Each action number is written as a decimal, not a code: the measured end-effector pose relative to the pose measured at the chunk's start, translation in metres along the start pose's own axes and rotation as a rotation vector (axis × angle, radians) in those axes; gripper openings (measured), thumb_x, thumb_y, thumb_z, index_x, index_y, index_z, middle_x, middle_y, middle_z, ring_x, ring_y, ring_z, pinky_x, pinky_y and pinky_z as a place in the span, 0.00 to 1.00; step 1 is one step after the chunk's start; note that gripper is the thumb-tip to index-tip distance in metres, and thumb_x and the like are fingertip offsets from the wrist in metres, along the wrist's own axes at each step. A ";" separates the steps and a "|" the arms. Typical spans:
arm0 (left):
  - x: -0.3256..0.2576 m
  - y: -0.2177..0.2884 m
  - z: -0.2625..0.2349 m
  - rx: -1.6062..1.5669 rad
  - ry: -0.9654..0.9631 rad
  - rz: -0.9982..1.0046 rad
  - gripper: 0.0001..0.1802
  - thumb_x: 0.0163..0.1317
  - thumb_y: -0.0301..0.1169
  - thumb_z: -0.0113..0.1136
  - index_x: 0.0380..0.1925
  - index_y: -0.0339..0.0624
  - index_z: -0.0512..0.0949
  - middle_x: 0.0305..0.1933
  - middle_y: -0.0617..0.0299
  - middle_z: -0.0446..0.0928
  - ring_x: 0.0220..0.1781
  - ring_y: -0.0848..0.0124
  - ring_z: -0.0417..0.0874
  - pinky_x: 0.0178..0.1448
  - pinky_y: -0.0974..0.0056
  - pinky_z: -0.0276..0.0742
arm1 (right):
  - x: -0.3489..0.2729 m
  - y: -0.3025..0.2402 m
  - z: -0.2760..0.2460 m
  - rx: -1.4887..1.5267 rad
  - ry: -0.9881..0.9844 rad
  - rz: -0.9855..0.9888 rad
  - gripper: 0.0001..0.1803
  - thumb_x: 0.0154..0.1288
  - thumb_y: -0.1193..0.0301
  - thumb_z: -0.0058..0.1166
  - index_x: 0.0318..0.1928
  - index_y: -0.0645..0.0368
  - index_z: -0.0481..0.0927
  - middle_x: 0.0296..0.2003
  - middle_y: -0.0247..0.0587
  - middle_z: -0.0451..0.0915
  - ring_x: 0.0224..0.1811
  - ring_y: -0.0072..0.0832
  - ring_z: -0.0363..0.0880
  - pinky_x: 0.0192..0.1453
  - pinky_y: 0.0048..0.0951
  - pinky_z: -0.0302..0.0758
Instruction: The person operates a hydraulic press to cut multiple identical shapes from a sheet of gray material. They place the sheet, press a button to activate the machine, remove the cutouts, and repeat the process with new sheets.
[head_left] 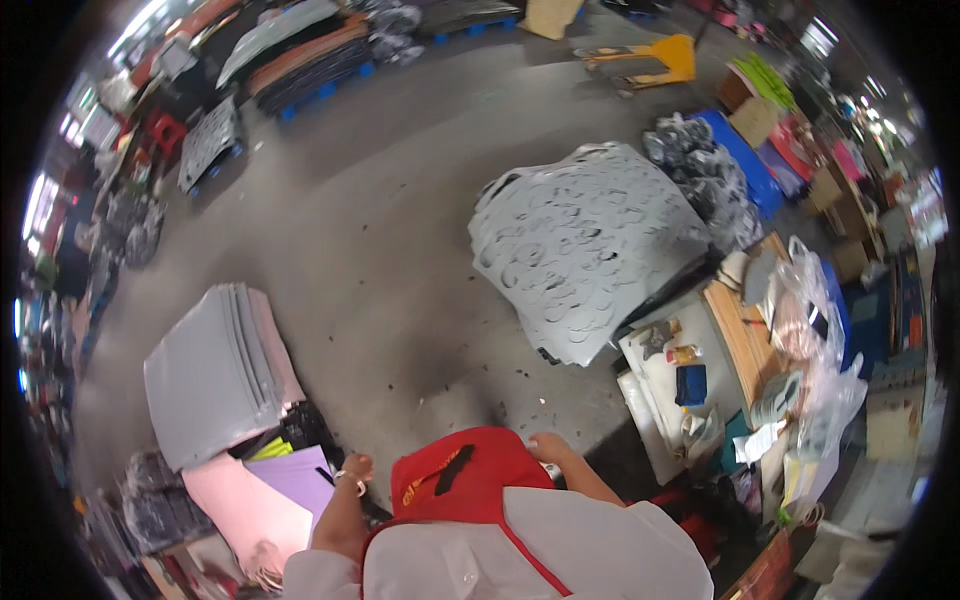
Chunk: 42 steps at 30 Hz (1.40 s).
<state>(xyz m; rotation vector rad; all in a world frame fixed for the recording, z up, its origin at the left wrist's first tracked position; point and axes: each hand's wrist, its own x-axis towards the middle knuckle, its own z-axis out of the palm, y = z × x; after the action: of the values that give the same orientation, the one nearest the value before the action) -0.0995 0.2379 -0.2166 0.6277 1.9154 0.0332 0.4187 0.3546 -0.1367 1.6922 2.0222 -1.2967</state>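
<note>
Both hands (pixel 357 467) (pixel 546 447) hang loosely half-curled beside the red apron (pixel 485 455).

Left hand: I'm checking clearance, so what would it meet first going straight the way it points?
For the left hand, the way looks free over the floor, though depth is unclear.

Pale shirt (pixel 450 562), red apron (pixel 505 465) with yellow marking (pixel 421 488), black strip (pixel 455 469), light wrist bracelet (pixel 352 478)
</note>
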 end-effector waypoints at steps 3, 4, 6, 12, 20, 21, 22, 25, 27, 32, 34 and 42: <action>-0.043 -0.093 -0.036 -0.605 0.113 -0.265 0.10 0.62 0.29 0.46 0.29 0.45 0.78 0.21 0.56 0.78 0.17 0.64 0.79 0.17 0.58 0.73 | 0.045 -0.052 -0.034 -0.159 0.240 -0.138 0.20 0.58 0.57 0.57 0.46 0.55 0.80 0.42 0.51 0.81 0.43 0.47 0.80 0.49 0.42 0.75; -0.058 -0.115 -0.046 -0.772 0.142 -0.288 0.10 0.63 0.27 0.45 0.29 0.45 0.77 0.20 0.57 0.77 0.16 0.65 0.78 0.15 0.59 0.72 | 0.061 -0.071 -0.051 -0.069 0.219 -0.092 0.21 0.59 0.58 0.54 0.48 0.56 0.79 0.45 0.50 0.80 0.47 0.47 0.79 0.54 0.43 0.73; -0.066 -0.143 -0.064 -1.083 0.198 -0.401 0.11 0.65 0.33 0.49 0.44 0.44 0.76 0.29 0.53 0.79 0.20 0.61 0.81 0.18 0.59 0.74 | 0.098 -0.113 -0.081 -0.016 0.162 -0.084 0.20 0.59 0.62 0.54 0.50 0.58 0.78 0.44 0.49 0.81 0.48 0.44 0.79 0.55 0.40 0.72; 0.035 -0.133 -0.129 -1.185 0.244 -0.359 0.17 0.65 0.41 0.53 0.48 0.45 0.73 0.31 0.61 0.79 0.21 0.69 0.80 0.24 0.64 0.75 | 0.205 -0.201 -0.095 0.171 0.269 -0.098 0.16 0.58 0.70 0.58 0.47 0.63 0.78 0.30 0.41 0.81 0.32 0.29 0.79 0.40 0.28 0.74; 0.190 -0.110 -0.272 -2.109 0.741 -0.269 0.12 0.61 0.35 0.56 0.43 0.46 0.76 0.36 0.63 0.78 0.42 0.65 0.79 0.43 0.60 0.77 | 0.157 -0.372 -0.022 -0.168 -0.437 0.039 0.19 0.62 0.73 0.57 0.54 0.59 0.75 0.30 0.37 0.81 0.31 0.22 0.77 0.38 0.24 0.75; 0.203 -0.118 -0.285 -1.986 0.751 -0.431 0.11 0.60 0.35 0.57 0.41 0.46 0.76 0.38 0.63 0.77 0.44 0.65 0.78 0.45 0.60 0.76 | 0.156 -0.397 -0.021 -0.156 -0.446 0.073 0.19 0.62 0.73 0.57 0.54 0.60 0.75 0.30 0.37 0.81 0.31 0.21 0.78 0.39 0.23 0.75; 0.214 -0.126 -0.296 -1.758 0.754 -0.584 0.11 0.59 0.35 0.57 0.40 0.46 0.76 0.40 0.63 0.77 0.45 0.65 0.77 0.47 0.60 0.75 | 0.158 -0.419 -0.022 -0.073 -0.458 0.047 0.19 0.62 0.73 0.57 0.54 0.60 0.75 0.30 0.37 0.81 0.32 0.21 0.78 0.41 0.23 0.75; 0.234 -0.142 -0.316 -1.617 0.597 -0.672 0.22 0.53 0.36 0.50 0.46 0.33 0.74 0.41 0.50 0.78 0.39 0.55 0.77 0.44 0.55 0.72 | 0.178 -0.460 -0.032 -0.053 -0.302 0.110 0.18 0.63 0.75 0.55 0.54 0.63 0.75 0.31 0.38 0.81 0.33 0.22 0.79 0.41 0.22 0.75; 0.237 -0.147 -0.323 -1.624 0.589 -0.763 0.20 0.53 0.38 0.54 0.43 0.38 0.77 0.37 0.52 0.77 0.34 0.58 0.75 0.35 0.52 0.72 | 0.192 -0.466 -0.041 0.106 -0.186 0.201 0.16 0.64 0.76 0.55 0.52 0.64 0.74 0.30 0.37 0.81 0.32 0.23 0.80 0.41 0.22 0.76; 0.223 -0.147 -0.339 -1.951 0.557 -0.806 0.17 0.52 0.39 0.62 0.41 0.45 0.75 0.29 0.56 0.70 0.26 0.63 0.70 0.33 0.53 0.75 | 0.205 -0.444 -0.051 0.168 -0.105 0.279 0.15 0.63 0.75 0.55 0.51 0.64 0.75 0.31 0.38 0.82 0.33 0.22 0.80 0.39 0.21 0.75; 0.219 -0.144 -0.349 -2.066 0.578 -0.899 0.16 0.53 0.38 0.63 0.39 0.46 0.74 0.27 0.57 0.67 0.24 0.65 0.67 0.30 0.55 0.74 | 0.203 -0.436 -0.047 0.203 -0.117 0.309 0.16 0.63 0.74 0.55 0.51 0.64 0.75 0.31 0.38 0.82 0.32 0.21 0.80 0.39 0.20 0.75; 0.185 -0.124 -0.422 -2.216 0.357 -0.405 0.13 0.67 0.40 0.52 0.30 0.48 0.63 0.19 0.67 0.57 0.13 0.78 0.52 0.12 0.75 0.45 | 0.200 -0.441 -0.041 -0.022 -0.234 0.145 0.17 0.63 0.70 0.55 0.50 0.65 0.76 0.29 0.41 0.82 0.32 0.23 0.81 0.38 0.23 0.75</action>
<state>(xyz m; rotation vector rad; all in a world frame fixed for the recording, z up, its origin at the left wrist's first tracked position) -0.5694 0.3211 -0.2302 -1.2812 1.1474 1.7320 -0.0160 0.5417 -0.0272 1.5629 1.7431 -1.3477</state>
